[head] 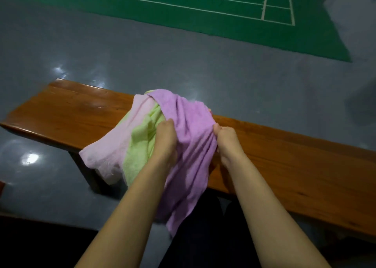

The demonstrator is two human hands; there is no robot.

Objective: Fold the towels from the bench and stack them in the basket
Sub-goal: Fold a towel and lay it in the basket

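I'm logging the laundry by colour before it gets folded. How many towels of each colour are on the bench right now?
Purple terry towel, gripped by both the left hand and the right hand: 1
Light green terry towel: 1
Pale pink terry towel: 1
Total: 3 towels showing on the brown wooden bench; any buried under the pile cannot be seen.

floor (pixel 183 60): grey, glossy, with light reflections
court mat (pixel 203 1): green, white lines, on the floor beyond
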